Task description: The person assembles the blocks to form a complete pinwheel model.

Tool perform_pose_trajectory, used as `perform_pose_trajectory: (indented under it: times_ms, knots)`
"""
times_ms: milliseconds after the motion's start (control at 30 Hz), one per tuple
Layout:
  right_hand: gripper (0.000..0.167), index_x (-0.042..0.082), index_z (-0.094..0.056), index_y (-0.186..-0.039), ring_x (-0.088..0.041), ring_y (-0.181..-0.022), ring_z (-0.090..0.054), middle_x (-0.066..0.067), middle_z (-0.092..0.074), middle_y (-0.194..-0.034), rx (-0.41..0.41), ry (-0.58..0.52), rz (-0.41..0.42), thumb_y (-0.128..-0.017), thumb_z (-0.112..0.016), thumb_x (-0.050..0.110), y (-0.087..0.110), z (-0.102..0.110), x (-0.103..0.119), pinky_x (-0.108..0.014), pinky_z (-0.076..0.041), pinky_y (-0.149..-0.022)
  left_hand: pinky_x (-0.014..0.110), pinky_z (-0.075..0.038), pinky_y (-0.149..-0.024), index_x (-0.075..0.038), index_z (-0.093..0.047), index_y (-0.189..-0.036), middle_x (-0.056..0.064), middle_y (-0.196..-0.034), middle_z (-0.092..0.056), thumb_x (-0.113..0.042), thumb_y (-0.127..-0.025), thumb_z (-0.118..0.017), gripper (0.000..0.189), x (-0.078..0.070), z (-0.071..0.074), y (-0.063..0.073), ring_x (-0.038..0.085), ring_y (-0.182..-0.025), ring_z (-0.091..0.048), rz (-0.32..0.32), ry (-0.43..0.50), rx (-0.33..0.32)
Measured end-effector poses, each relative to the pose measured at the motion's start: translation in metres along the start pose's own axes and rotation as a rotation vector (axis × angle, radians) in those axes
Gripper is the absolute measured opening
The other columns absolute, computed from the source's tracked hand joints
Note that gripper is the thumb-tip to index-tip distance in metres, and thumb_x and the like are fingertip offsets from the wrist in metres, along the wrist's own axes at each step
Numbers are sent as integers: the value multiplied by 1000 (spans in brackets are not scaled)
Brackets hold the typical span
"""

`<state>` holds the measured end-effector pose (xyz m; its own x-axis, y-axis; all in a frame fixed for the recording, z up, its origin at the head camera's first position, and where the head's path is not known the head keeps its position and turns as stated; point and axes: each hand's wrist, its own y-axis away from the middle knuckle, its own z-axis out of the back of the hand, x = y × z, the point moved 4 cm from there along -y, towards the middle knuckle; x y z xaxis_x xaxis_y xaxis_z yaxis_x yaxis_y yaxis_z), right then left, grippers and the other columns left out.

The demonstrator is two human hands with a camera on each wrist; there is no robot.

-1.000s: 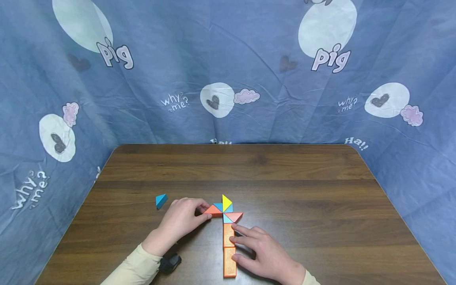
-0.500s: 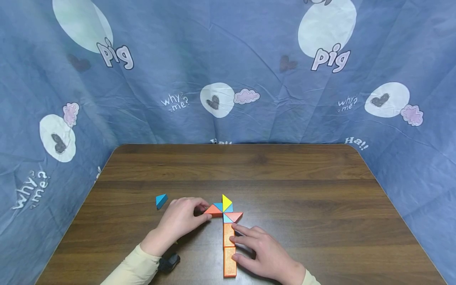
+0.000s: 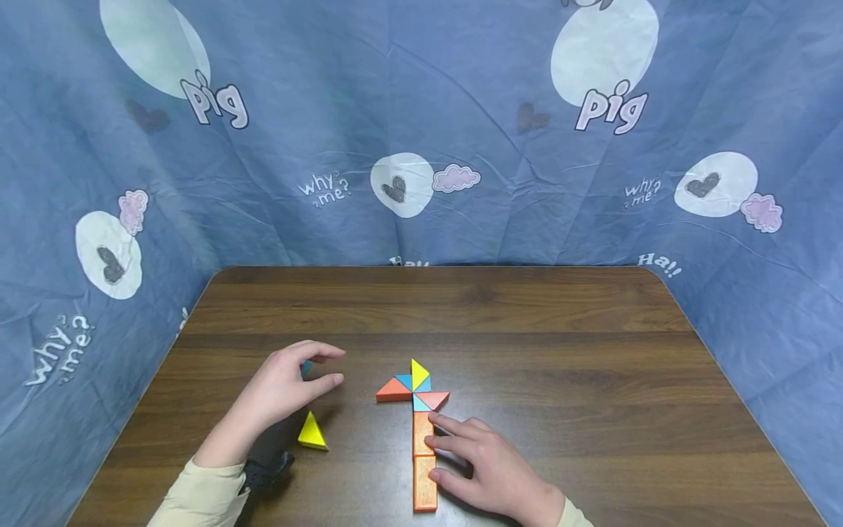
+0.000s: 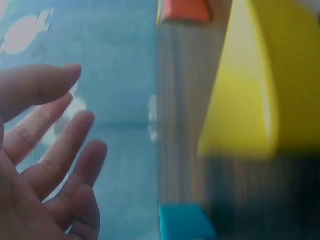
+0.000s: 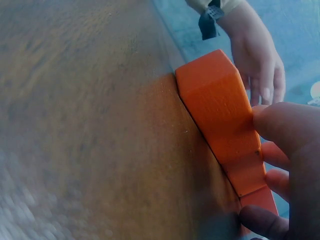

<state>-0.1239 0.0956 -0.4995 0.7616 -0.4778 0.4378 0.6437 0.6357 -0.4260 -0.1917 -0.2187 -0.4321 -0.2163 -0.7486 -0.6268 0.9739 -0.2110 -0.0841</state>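
Observation:
My left hand [image 3: 279,388] hovers over the left of the table, thumb and fingers apart with nothing between them. It partly hides a blue triangular block [image 3: 306,368]. A loose yellow triangular block [image 3: 312,433] lies nearer me, large in the left wrist view. My right hand [image 3: 487,468] rests its extended fingers against two orange rectangular blocks [image 3: 424,433] laid end to end. Above them, a pinwheel of triangular blocks includes a yellow one [image 3: 418,376], a red one [image 3: 394,391], a pinkish-red one [image 3: 433,400] and several small blue ones [image 3: 419,404].
The brown wooden table [image 3: 560,351] reaches back to a blue printed cloth [image 3: 487,219], which hangs behind it and along both sides. A black strap device [image 3: 266,470] is on my left wrist, by the pale sleeve [image 3: 204,494].
My left hand has let go of the red triangular block and moved left towards the blue one, uncovering the loose yellow block. The right hand has stayed in place.

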Motion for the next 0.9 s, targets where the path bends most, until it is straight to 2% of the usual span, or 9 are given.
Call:
perform_pose_trajectory:
  times_ms: [167, 300, 467, 600, 900]
  knots:
    - [36, 24, -71, -122, -4, -100, -57, 9, -50, -145, 11, -2, -14, -93, -66, 43, 0, 0, 0, -22, -45, -87, 46, -49, -83, -22, -68, -123, -1, -122, -64, -32, -89, -76, 36, 28, 19, 8, 25, -108, -60, 43, 78, -27]
    - [35, 24, -71, -122, -4, -100, -57, 9, -51, -144, 14, -3, -19, -93, -66, 43, 0, 1, 1, -22, -45, -87, 48, -46, -85, -17, -65, -128, 2, -124, -62, -31, -89, -76, 43, 49, 25, 14, 26, -110, -60, 83, 109, -64]
    - [35, 24, -71, -122, -5, -101, -58, 8, -51, -145, 16, -6, -21, -93, -66, 43, 0, 1, 1, -23, -46, -88, 52, -46, -89, -14, -61, -133, 6, -128, -61, -33, -87, -78, 52, 69, 23, 21, 30, -112, -58, 127, 119, -97]
    - [35, 24, -71, -123, -5, -102, -58, 8, -50, -145, 19, -10, -22, -93, -66, 43, 0, 1, 1, -23, -46, -88, 55, -44, -93, -14, -60, -134, 9, -129, -62, -39, -86, -78, 57, 81, 19, 24, 32, -115, -56, 153, 123, -98]
    - [36, 23, -71, -123, -5, -101, -58, 7, -51, -145, 5, 1, -1, -93, -67, 43, 0, 0, 0, -23, -46, -87, 50, -44, -91, -14, -59, -136, 10, -131, -61, -49, -84, -76, 64, 105, 5, 29, 28, -112, -58, 217, 130, -102]
